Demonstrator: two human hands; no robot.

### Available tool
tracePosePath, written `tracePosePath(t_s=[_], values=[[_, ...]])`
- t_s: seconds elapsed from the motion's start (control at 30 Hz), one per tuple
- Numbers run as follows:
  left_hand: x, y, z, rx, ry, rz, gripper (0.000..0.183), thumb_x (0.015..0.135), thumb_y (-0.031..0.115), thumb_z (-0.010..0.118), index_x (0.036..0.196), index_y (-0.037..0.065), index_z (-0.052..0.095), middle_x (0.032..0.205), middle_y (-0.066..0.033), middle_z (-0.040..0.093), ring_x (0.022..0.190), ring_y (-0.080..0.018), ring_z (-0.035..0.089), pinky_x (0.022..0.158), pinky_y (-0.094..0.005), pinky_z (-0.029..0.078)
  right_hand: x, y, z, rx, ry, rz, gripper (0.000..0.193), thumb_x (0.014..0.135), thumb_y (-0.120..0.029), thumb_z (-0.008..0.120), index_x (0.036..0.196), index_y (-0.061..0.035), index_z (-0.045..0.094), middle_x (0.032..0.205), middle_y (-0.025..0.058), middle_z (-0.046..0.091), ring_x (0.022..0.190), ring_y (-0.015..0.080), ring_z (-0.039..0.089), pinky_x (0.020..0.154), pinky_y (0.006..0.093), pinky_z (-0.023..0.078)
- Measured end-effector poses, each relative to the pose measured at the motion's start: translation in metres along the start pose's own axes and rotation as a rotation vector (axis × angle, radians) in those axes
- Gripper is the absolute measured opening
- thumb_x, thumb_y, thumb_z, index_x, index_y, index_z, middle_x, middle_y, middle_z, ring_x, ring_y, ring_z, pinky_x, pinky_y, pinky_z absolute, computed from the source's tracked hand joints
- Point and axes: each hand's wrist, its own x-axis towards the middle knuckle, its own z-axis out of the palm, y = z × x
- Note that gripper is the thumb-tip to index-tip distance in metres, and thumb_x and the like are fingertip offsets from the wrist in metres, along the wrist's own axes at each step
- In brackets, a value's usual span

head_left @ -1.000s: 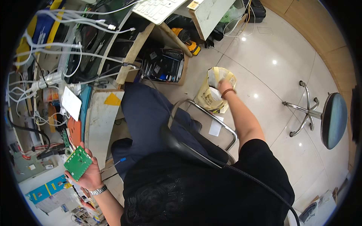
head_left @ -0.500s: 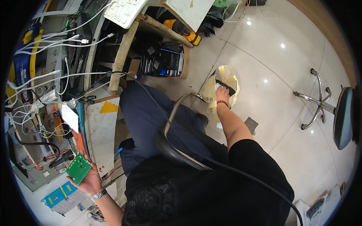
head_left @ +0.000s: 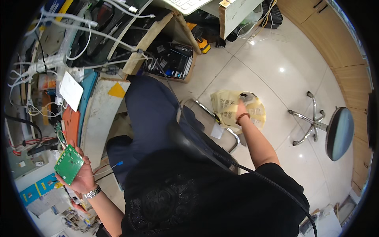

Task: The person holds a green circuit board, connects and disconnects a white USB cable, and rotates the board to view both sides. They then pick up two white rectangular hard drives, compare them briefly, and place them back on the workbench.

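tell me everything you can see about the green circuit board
The green circuit board is a small, flat, roughly square panel with rows of tiny pale dots on its face. The left hand holds it by its lower right edge, tilted, out beside the cluttered workbench. Thin wires trail from near it towards a small blue part; where they join is unclear.

My tabletop (head_left: 100, 114) runs along my nine o'clock, its worn edge marked with a yellow triangle. White cables (head_left: 59, 63), a white card (head_left: 71, 91) and an orange pad (head_left: 71, 126) lie on it. The tiled floor (head_left: 276, 51) at my one o'clock carries a stool (head_left: 335, 132) and a box (head_left: 173, 61) of black things.
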Motion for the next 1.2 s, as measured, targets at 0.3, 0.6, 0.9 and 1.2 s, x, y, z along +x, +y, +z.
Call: tracePosePath(t_s=[0.3, 0.6, 0.9, 1.2], values=[[-0.032, -0.014, -0.043, -0.152, -0.005, 0.062, 0.101, 0.097, 0.054, 0.070, 0.170, 0.005, 0.021, 0.174, -0.0304, 0.020, 0.144, -0.0462, 0.047, 0.104, -0.0553, 0.052, -0.011, -0.029, -0.018, -0.438, 0.317, 0.057, 0.072, 0.081, -0.023, 0.085, 0.141, 0.0025, 0.056, 0.136, 0.0272, 0.068, 0.127, 0.0426, 0.066, 0.108, 0.0471, 0.055], [-0.050, -0.008, -0.049, -0.069, 0.018, 0.093, 0.099, 0.094, 0.050, 0.075, 0.167, 0.002, 0.028, 0.176, -0.0293, 0.018, 0.145, -0.0469, 0.046, 0.106, -0.0528, 0.050, -0.070, -0.076, -0.045, -0.233, 0.275, -0.088, 0.069, 0.076, -0.025, 0.088, 0.130, 0.0043, 0.057, 0.131, 0.0286, 0.062, 0.123, 0.0463, 0.061, 0.105, 0.0488, 0.054], [-0.033, -0.003, -0.037, 0.052, 0.095, 0.073, 0.103, 0.092, 0.053, 0.076, 0.170, 0.011, 0.025, 0.174, -0.0296, 0.021, 0.145, -0.0476, 0.046, 0.105, -0.0546, 0.053, -0.205, -0.057, -0.024, -0.449, 0.143, -0.733, 0.070, 0.073, -0.013, 0.082, 0.137, -0.0039, 0.056, 0.128, 0.0172, 0.061, 0.122, 0.0383, 0.057, 0.102, 0.0500, 0.047], [-0.024, 0.008, -0.039, -0.045, 0.055, 0.058, 0.101, 0.091, 0.059, 0.074, 0.169, 0.009, 0.031, 0.172, -0.0257, 0.032, 0.145, -0.0472, 0.046, 0.106, -0.0574, 0.049, -0.176, -0.069, -0.031, -0.289, 0.295, -0.760, 0.071, 0.071, -0.006, 0.078, 0.138, 0.0004, 0.055, 0.126, 0.0248, 0.061, 0.120, 0.0468, 0.057, 0.105, 0.0525, 0.048]])
